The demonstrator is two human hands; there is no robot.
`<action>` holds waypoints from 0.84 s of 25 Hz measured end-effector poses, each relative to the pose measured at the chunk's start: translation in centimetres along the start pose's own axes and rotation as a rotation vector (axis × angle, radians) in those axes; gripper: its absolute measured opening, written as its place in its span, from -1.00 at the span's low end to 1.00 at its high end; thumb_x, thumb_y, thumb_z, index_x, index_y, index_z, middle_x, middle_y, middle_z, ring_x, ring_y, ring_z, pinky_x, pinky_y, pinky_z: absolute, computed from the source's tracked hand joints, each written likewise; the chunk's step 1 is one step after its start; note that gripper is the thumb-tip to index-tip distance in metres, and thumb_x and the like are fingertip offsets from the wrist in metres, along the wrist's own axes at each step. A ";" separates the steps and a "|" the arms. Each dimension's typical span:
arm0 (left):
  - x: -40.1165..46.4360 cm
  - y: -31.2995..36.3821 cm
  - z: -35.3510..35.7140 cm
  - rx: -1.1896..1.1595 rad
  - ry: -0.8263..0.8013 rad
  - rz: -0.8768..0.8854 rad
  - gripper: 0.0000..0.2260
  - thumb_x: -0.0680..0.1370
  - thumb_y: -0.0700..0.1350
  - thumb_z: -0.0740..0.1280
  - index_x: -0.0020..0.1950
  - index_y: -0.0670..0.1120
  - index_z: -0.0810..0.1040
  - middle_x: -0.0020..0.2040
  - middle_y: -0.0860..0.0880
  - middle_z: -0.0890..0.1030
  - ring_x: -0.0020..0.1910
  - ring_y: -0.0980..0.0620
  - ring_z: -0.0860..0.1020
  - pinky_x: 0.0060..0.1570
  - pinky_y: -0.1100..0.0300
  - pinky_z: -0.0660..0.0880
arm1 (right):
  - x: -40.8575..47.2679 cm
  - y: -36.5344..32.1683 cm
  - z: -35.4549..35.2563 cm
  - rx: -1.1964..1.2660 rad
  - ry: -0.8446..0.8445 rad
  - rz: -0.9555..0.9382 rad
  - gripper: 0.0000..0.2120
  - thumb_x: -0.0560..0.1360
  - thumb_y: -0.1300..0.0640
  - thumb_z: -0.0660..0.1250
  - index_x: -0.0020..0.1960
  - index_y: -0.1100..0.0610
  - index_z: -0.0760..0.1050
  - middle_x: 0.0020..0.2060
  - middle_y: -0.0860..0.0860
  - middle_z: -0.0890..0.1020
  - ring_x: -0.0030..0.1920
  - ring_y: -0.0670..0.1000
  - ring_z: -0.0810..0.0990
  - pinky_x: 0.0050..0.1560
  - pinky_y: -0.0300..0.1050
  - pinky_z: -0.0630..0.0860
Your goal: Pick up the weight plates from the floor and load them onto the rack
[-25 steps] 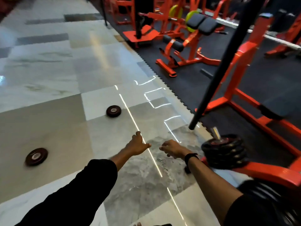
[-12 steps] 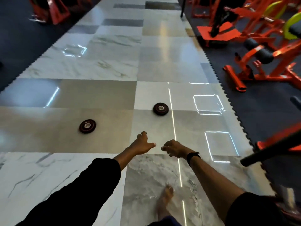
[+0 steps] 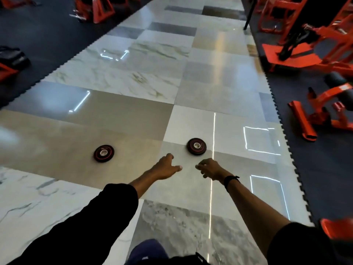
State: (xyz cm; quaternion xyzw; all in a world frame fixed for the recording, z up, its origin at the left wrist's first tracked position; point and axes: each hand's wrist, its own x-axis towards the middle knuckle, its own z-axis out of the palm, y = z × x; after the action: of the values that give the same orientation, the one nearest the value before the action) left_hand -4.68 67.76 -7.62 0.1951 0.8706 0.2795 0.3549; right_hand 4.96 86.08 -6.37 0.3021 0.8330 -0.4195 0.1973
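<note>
No writing is legible. The left hand is loosely spread and the right hand loosely curled, both empty, near the right weight plate; the left weight plate lies apart.

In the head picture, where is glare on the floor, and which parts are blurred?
Head view: thin bright lines of reflected light cross the glossy floor tiles, one passing right beside the right weight plate; the orange machines at the edges look smeared and bent by the wide lens; both plates stay readable.
</note>
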 end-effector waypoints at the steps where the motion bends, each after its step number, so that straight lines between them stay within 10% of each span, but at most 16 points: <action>1: 1.3 0.0 -0.3 -0.011 -0.009 -0.022 -0.39 0.57 0.11 0.33 0.50 -0.15 0.21 0.49 -0.18 0.32 0.42 -0.14 0.38 0.33 0.04 0.36 | 1.5 -0.5 -0.4 -0.005 -0.040 -0.001 -0.60 0.59 0.06 0.27 0.19 0.41 0.50 -0.10 0.22 0.59 -0.17 0.08 0.55 -0.49 -0.29 0.31; 13: 24.1 6.9 -7.7 -0.032 -0.109 -0.009 -0.45 0.57 0.06 0.35 0.45 -0.18 0.29 0.45 -0.18 0.37 0.40 -0.11 0.39 0.25 0.14 0.35 | 20.9 -4.7 -12.6 -0.031 0.016 0.052 -0.75 0.56 0.09 0.32 0.02 0.30 0.55 -0.14 0.15 0.52 -0.11 0.08 0.49 0.05 -0.02 0.49; 21: 36.8 10.7 -8.9 0.040 -0.226 -0.054 -0.51 0.55 0.07 0.36 0.35 -0.18 0.35 0.33 -0.14 0.46 0.28 -0.10 0.46 0.19 0.08 0.41 | 29.9 -0.9 -17.2 0.091 0.049 0.260 -0.57 0.56 0.10 0.32 0.07 0.53 0.49 -0.23 0.20 0.50 -0.18 0.10 0.48 -0.11 -0.06 0.42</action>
State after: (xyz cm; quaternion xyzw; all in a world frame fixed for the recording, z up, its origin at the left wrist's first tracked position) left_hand -34.32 92.64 -14.41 0.2089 0.8352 0.2288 0.4544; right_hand -19.01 109.83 -13.45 0.4261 0.7714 -0.4205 0.2156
